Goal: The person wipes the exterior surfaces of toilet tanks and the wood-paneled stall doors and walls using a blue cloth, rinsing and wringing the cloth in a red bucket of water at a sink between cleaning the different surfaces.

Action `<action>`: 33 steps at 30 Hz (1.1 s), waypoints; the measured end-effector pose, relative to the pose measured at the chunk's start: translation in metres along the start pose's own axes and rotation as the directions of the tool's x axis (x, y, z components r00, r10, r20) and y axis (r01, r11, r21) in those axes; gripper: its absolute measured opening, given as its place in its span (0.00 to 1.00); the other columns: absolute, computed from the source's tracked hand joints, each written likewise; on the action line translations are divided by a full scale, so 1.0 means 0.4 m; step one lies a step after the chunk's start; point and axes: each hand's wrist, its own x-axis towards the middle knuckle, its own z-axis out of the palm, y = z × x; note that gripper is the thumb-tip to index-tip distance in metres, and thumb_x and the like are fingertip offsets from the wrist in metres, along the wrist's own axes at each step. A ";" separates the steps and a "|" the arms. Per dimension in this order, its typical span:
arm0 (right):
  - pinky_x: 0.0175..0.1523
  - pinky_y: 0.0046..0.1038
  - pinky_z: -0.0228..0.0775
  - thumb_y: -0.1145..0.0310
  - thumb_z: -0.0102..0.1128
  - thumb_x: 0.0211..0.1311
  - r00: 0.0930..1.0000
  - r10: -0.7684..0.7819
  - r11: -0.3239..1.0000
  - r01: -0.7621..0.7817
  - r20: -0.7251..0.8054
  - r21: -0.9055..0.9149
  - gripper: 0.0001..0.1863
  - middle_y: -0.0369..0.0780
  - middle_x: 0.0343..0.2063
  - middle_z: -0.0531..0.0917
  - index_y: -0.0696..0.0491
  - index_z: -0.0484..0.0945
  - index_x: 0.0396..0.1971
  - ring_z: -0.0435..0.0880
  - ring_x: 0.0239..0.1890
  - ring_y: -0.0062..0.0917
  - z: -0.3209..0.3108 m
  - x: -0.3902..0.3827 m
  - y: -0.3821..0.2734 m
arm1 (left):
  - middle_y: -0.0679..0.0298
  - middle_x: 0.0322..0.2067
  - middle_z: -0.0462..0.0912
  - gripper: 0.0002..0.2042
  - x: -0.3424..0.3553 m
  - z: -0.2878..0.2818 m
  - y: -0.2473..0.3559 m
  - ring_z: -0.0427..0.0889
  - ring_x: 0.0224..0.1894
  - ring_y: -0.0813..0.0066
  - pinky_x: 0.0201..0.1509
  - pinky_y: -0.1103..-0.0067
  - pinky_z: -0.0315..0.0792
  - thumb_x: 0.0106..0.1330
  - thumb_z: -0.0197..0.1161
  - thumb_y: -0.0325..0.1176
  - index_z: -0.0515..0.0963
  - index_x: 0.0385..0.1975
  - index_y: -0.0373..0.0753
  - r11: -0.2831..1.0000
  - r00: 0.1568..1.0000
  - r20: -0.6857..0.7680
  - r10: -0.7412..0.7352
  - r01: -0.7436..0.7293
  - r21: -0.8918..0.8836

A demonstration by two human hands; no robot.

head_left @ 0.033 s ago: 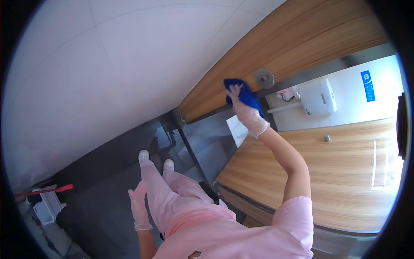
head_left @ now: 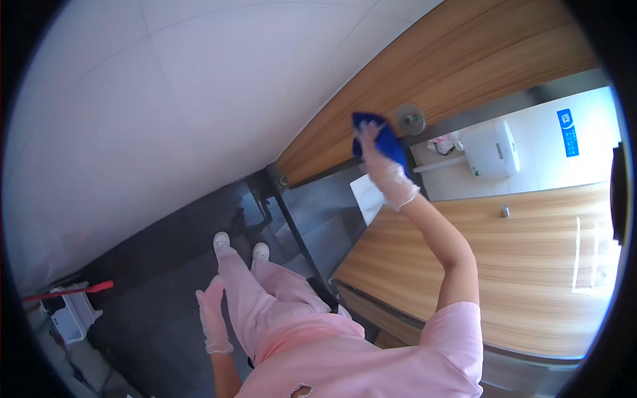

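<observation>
My gloved right hand (head_left: pixel 379 160) presses a blue cloth (head_left: pixel 393 147) against the upper wooden panel (head_left: pixel 464 46), beside a round metal latch fitting (head_left: pixel 411 119). Its fingers lie over the cloth, which bunches beneath them. My left hand (head_left: pixel 212 312), in a pale pink-looking translucent glove, hangs beside my trouser leg with its fingers extended and holds nothing.
Beyond the panel are a white cistern (head_left: pixel 484 149) with a pipe and a blue sign (head_left: pixel 567 132). A second wooden panel (head_left: pixel 531 278) stands at right. A pale wall (head_left: pixel 119 113) fills the upper left. A grey plastic cleaning container (head_left: pixel 70 318) and red handle (head_left: pixel 96 286) sit at lower left.
My right hand and the blue cloth have shifted slightly up and to the right along the panel, closer to the round fitting. My left hand stays about where it was.
</observation>
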 end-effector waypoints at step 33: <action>0.68 0.38 0.51 0.65 0.41 0.63 0.990 -0.111 0.959 0.131 0.091 -0.252 0.28 0.38 0.65 0.62 0.53 0.60 0.64 0.61 0.65 0.33 0.211 0.113 -0.296 | 0.54 0.57 0.71 0.41 0.275 -0.565 -0.304 0.65 0.63 0.62 0.69 0.70 0.51 0.64 0.34 0.67 0.64 0.60 0.31 0.881 0.940 -0.062 -0.335 0.335 0.333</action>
